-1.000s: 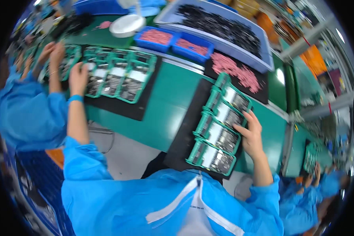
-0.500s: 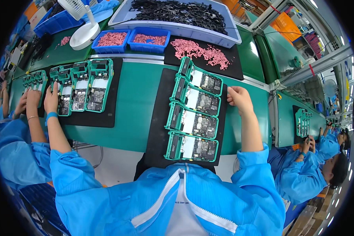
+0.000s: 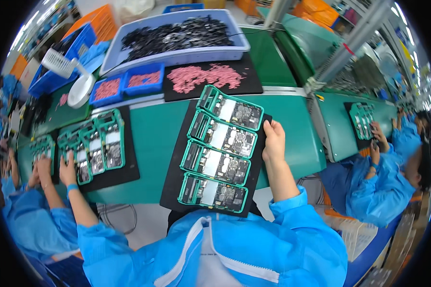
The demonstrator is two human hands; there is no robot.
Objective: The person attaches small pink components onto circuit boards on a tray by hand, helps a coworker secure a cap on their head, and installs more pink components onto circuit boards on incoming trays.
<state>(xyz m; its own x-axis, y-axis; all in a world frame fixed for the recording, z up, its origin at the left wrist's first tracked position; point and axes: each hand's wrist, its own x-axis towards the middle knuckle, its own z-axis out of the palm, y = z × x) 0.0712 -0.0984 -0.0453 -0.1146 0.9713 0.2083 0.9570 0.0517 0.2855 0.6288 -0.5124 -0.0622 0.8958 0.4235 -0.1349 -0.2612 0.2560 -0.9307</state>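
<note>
A black mat (image 3: 171,195) lies before me, tilted, its near end over the table's front edge and against my lap. On it is a column of several green frames (image 3: 214,165) holding phone circuit boards and black parts. My right hand (image 3: 274,141) grips this mat's right edge, thumb on top and fingers mostly hidden beneath. Far to the left, my left hand (image 3: 68,170), with a blue wristband, is closed at the left edge of a second black mat (image 3: 129,165). That one carries similar green frames (image 3: 114,138); its fingertips touch beside the leftmost frame.
Beyond the mats stand two blue trays (image 3: 96,101) of pink pieces, a pink heap (image 3: 203,79) on a dark mat, and a large bin (image 3: 196,56) of black parts. A white fan (image 3: 81,91) is at left. Co-workers' hands (image 3: 43,167) work close to my left arm; others sit at right.
My right hand has gone from pinched fingers beside the nearer mat to gripping its right edge. That mat leans more to the right. The view has shifted; my left hand stays by the left frames.
</note>
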